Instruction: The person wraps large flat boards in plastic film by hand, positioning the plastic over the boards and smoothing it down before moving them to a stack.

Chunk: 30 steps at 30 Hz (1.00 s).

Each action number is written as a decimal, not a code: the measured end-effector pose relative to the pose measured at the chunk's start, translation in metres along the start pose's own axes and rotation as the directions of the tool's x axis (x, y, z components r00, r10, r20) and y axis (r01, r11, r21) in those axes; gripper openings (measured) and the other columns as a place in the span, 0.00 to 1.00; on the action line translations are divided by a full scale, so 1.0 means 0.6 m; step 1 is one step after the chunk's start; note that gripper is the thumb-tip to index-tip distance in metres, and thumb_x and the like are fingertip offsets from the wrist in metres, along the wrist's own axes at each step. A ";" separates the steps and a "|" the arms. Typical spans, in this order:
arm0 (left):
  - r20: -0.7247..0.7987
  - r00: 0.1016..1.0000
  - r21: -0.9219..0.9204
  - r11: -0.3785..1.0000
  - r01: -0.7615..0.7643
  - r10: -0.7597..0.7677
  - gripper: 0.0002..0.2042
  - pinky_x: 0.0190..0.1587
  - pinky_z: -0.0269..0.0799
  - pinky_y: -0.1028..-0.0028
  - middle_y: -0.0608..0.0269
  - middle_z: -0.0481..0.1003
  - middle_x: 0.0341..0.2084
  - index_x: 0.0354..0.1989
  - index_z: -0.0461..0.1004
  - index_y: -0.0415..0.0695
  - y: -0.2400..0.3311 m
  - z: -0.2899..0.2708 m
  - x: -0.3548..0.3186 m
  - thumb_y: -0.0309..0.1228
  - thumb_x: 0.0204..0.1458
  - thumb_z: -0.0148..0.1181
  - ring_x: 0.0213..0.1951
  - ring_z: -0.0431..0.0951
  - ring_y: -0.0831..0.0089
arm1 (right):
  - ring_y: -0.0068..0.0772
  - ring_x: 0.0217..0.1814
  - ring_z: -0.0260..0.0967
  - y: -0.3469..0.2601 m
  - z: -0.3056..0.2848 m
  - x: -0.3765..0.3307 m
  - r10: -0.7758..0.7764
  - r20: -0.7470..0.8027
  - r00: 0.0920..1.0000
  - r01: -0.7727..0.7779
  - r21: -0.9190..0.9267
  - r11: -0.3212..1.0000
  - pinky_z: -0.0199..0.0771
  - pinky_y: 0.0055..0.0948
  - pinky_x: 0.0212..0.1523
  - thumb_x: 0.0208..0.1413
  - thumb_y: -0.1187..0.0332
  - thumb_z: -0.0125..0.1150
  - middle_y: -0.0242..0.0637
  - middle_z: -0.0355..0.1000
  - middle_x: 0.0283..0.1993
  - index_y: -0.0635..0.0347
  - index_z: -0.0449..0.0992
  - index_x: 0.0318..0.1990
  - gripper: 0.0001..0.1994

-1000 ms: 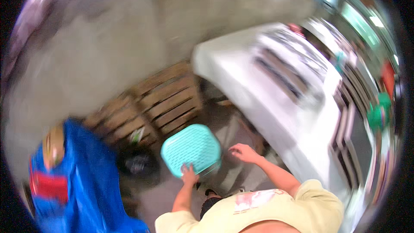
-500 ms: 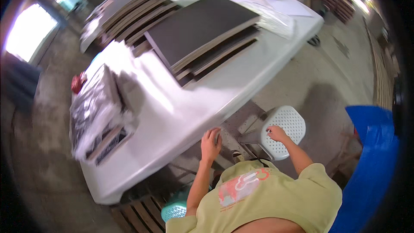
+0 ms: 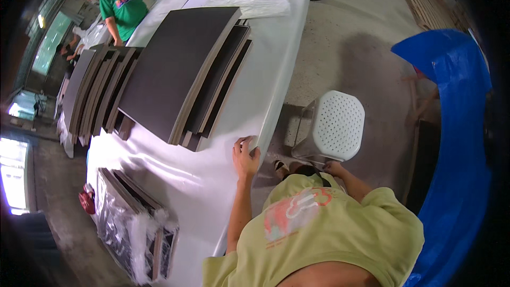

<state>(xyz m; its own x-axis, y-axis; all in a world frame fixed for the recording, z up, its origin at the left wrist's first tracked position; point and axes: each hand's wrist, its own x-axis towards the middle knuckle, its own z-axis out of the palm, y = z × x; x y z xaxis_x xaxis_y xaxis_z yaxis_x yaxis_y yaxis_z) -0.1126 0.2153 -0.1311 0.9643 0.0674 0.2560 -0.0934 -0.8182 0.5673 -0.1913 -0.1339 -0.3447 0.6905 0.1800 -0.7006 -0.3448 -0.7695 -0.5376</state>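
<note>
change: 0.5 s back the view took in more of the table's near end; now it sits closer over the stacked boards, w/ the stool at right. Both hands keep their places, left on the table edge, right by the stool.
meaning: looks like the person has settled at the table edge; body steadied, head done swinging — my read only.
left hand (image 3: 245, 155): fingers curled over the rim of the long white-covered work table (image 3: 212, 180), thumb on top, gripping the edge. Not spread flat.
right hand (image 3: 333, 168): low at the base of the white perforated plastic stool (image 3: 336, 125), touching or just beside its lower edge; mostly hidden by the yellow-green T-shirt (image 3: 324, 234), so can't tell if closed on it.
stool vs hands: stool stands on the concrete floor (image 3: 345, 37) just right of the table edge, above the right hand, near the left hand but apart from it.
on table: stack of large dark flat boards (image 3: 175, 69) fanned up-left of the left hand, well clear of it; plastic-wrapped bundle of dark panels (image 3: 133, 223) at lower left.
around: blue tarp (image 3: 457, 143) at right; another person in a green shirt (image 3: 125, 8) at the far end of the table.
</note>
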 end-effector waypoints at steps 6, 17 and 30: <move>-0.016 1.000 0.006 1.000 0.018 -0.018 0.20 0.45 0.61 0.63 0.58 0.65 0.40 0.41 0.68 0.48 -0.014 0.015 -0.003 0.31 0.35 0.59 0.42 0.65 0.59 | 0.35 0.28 0.70 -0.078 -0.023 0.018 -0.050 -0.220 0.974 0.074 0.102 0.992 0.69 0.30 0.32 0.39 0.65 0.53 0.46 0.72 0.29 0.59 0.74 0.36 0.15; 0.299 0.952 0.326 0.931 -0.165 0.064 0.32 0.39 0.59 0.63 0.60 0.56 0.51 0.54 0.57 0.48 0.040 0.049 0.078 0.40 0.36 0.57 0.44 0.62 0.61 | 0.46 0.34 0.68 -0.138 -0.148 0.063 -0.090 -0.572 0.815 0.086 -0.034 0.996 0.67 0.35 0.36 0.44 0.68 0.50 0.48 0.71 0.32 0.61 0.72 0.35 0.11; 0.405 0.902 0.171 0.957 -0.235 0.150 0.14 0.43 0.57 0.59 0.57 0.53 0.54 0.35 0.72 0.48 0.121 0.230 0.373 0.36 0.37 0.58 0.47 0.59 0.57 | 0.38 0.37 0.67 -0.515 -0.607 0.211 -0.403 -0.710 0.578 0.484 -0.099 0.869 0.66 0.31 0.37 0.47 0.74 0.51 0.43 0.66 0.38 0.59 0.71 0.38 0.09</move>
<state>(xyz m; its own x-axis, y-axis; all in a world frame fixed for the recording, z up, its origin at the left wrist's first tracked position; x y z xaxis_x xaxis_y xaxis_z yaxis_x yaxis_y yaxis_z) 0.1307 0.0922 -0.1403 0.9561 -0.2931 -0.0017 -0.2741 -0.8961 0.3490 0.2341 -0.0964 -0.0963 0.9893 -0.0210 0.1442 0.0972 -0.6424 -0.7601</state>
